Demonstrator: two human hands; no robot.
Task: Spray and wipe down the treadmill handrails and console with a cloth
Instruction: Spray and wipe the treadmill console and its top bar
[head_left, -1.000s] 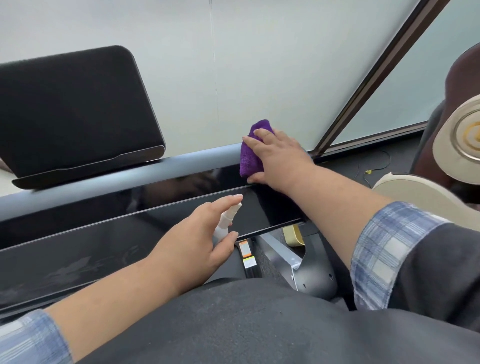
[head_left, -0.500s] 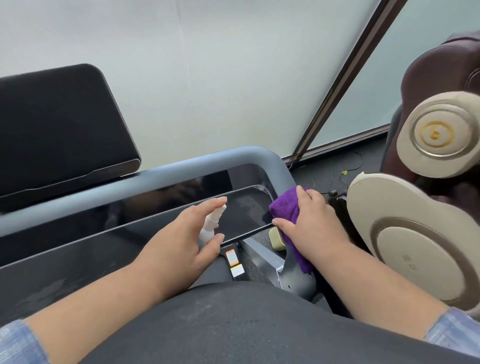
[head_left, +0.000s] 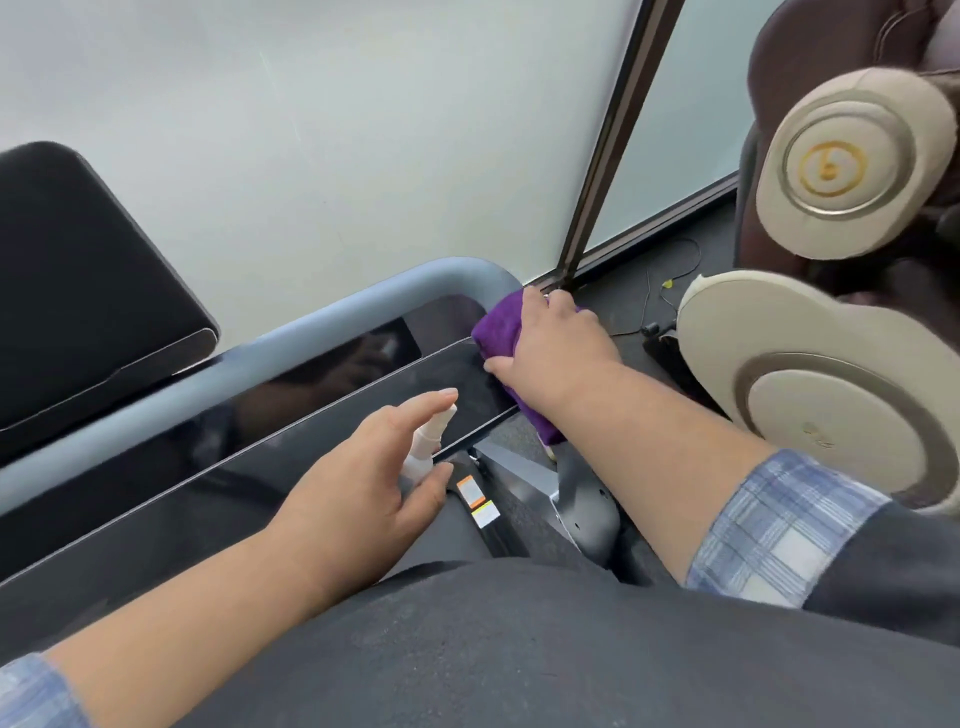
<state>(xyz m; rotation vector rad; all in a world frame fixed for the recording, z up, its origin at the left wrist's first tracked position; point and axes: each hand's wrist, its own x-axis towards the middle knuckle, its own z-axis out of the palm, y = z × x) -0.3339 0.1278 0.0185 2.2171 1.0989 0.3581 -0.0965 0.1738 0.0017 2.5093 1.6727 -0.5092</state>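
A grey treadmill handrail (head_left: 332, 317) runs from lower left to a rounded corner at centre right. Below it lies the glossy black console panel (head_left: 291, 415). My right hand (head_left: 556, 348) grips a purple cloth (head_left: 498, 325) and presses it on the handrail's curved right corner. A loose end of the cloth hangs below my wrist. My left hand (head_left: 363, 483) holds a small white spray bottle (head_left: 428, 439) over the console's right end, index finger on the nozzle top.
A black tablet holder (head_left: 88, 291) stands on the rail at left. A brown and beige massage chair (head_left: 831, 312) crowds the right side. A frosted glass wall with a dark frame post (head_left: 608, 145) stands behind. Cables (head_left: 660, 301) lie on the floor.
My right hand with the cloth slid from the rail's top down round the corner to the upright, then came back up onto the corner. The left hand with the bottle stayed put.
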